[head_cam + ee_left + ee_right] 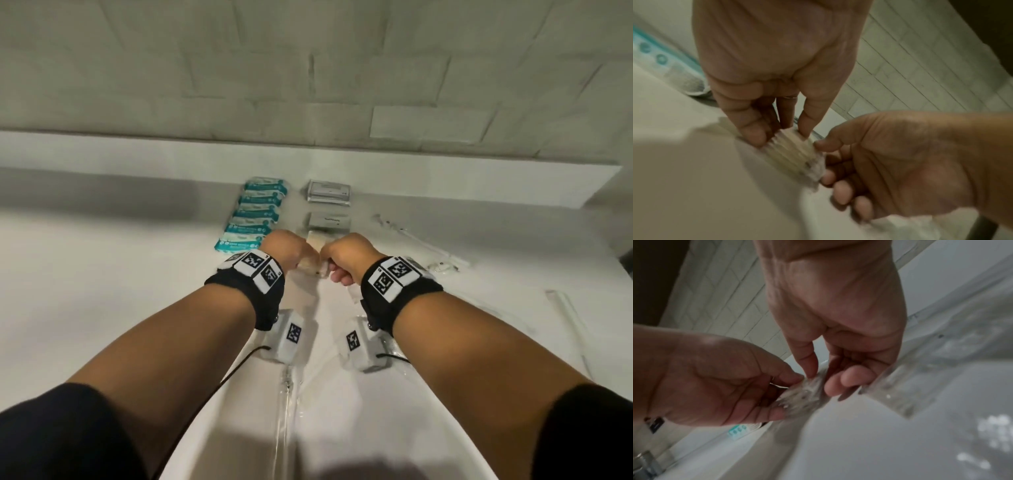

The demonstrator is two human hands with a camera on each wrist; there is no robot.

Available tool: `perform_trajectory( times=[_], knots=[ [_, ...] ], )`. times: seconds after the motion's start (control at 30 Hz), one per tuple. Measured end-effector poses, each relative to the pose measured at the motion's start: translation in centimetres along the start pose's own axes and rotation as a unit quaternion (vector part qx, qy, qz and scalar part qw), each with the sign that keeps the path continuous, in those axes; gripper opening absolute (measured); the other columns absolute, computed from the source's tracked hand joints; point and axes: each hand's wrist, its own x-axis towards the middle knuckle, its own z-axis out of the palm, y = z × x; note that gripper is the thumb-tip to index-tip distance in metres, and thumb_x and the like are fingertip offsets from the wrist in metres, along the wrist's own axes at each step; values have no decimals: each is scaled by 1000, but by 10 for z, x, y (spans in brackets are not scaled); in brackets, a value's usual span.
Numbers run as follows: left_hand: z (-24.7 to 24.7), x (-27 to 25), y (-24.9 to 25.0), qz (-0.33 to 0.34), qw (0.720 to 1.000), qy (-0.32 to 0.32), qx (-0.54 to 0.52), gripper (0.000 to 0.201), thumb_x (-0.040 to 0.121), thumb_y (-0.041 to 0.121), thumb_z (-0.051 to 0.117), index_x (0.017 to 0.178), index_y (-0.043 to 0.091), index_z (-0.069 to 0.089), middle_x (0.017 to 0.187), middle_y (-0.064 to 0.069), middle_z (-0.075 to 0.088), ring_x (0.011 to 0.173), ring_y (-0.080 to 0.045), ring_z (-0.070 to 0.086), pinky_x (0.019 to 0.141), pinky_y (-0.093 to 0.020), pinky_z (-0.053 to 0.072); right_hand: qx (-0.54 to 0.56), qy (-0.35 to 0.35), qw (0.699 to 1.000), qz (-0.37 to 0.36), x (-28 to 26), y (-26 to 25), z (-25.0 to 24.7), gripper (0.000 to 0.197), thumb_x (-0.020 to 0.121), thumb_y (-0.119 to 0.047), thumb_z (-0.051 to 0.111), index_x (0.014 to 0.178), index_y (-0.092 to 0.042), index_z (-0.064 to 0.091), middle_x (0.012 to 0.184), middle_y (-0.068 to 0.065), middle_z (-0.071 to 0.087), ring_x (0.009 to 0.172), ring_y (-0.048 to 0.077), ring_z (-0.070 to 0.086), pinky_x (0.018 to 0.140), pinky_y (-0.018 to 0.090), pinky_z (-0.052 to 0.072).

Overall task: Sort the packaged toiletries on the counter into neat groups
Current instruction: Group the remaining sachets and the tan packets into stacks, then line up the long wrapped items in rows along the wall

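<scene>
A small beige packet in clear wrap [311, 268] hangs just above the white counter [102, 291] between my two hands. My left hand [291, 255] pinches its left end with thumb and fingers; the left wrist view shows that pinch on the ribbed beige packet [795, 151] by the left hand [781, 134]. My right hand [344, 262] pinches the clear right end, seen close in the right wrist view as right hand [821, 379] on the packet [803, 395]. Behind the hands lie a row of teal wipe packs [253, 212], two silver-white packets [329, 192] and another beige packet [317, 240].
Long clear-wrapped items lie to the right [411, 240] and far right [568, 318]; one clear wrapper [898, 394] sits right beside my right fingers. Another clear strip [284, 411] lies near me between my forearms. A raised white ledge [445, 171] and tiled wall bound the back.
</scene>
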Motion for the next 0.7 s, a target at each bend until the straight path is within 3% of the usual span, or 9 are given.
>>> perform_trajectory(
  times=[0.07,0.2,0.27,0.33,0.43,0.5,0.53,0.63,0.7],
  knots=[
    [-5,-4,8,8,997,41,71,39,75,46,66,99,14,69,98,-5,70,95,-19,68,81,-27,52,-35,19,999,-16,1,-3,-4,24,79,-12,57,56,-5,56,60,13,55,60,26,52,50,27,36],
    [-1,9,-2,17,993,14,119,39,68,35,73,93,5,70,93,-10,72,82,-23,67,74,-29,55,-80,26,996,-44,8,4,-5,31,82,-15,58,51,-12,56,44,2,51,49,22,47,44,22,34],
    [1,4,-7,44,995,44,80,38,77,36,69,95,2,66,97,-14,69,81,-26,62,71,-29,49,-101,41,988,-109,4,8,-8,25,85,-18,63,60,-18,57,56,1,56,48,17,49,43,22,35],
    [1,-6,-12,69,993,89,-19,43,87,34,62,113,0,59,112,-18,64,96,-31,62,85,-34,52,-109,69,976,-174,-3,14,-20,17,89,-24,61,73,-21,58,69,0,59,54,13,51,49,24,38],
    [-12,-36,-20,103,986,123,-49,46,89,43,58,115,5,59,107,-14,64,103,-32,62,92,-37,51,-239,125,940,-210,-8,31,-50,17,93,-26,49,97,-18,64,97,5,65,81,23,58,75,31,46],
    [-21,-63,-27,130,988,72,45,41,91,46,53,97,7,66,88,-10,68,86,-28,67,83,-34,53,-346,151,909,-179,-14,46,-74,30,91,-20,46,115,-27,63,126,7,57,112,31,52,98,39,42],
    [-23,-76,-30,131,984,32,116,44,92,49,49,86,8,67,81,-8,70,76,-25,68,79,-33,54,-399,151,890,-160,-19,55,-84,37,90,-15,46,120,-32,61,133,5,52,119,32,47,102,42,37],
    [-18,-108,-46,100,947,-81,293,64,85,67,40,63,13,67,60,-3,71,57,-19,65,72,-30,52,-526,112,833,-130,-41,87,-102,54,87,-7,43,131,-37,49,133,5,46,119,29,42,101,46,35],
    [-6,-128,-54,79,938,-134,311,64,76,73,45,64,14,67,58,-3,71,56,-20,65,71,-30,53,-531,124,827,-138,-47,106,-105,50,88,-10,43,130,-37,48,124,5,47,110,26,45,97,45,40]
  ],
)
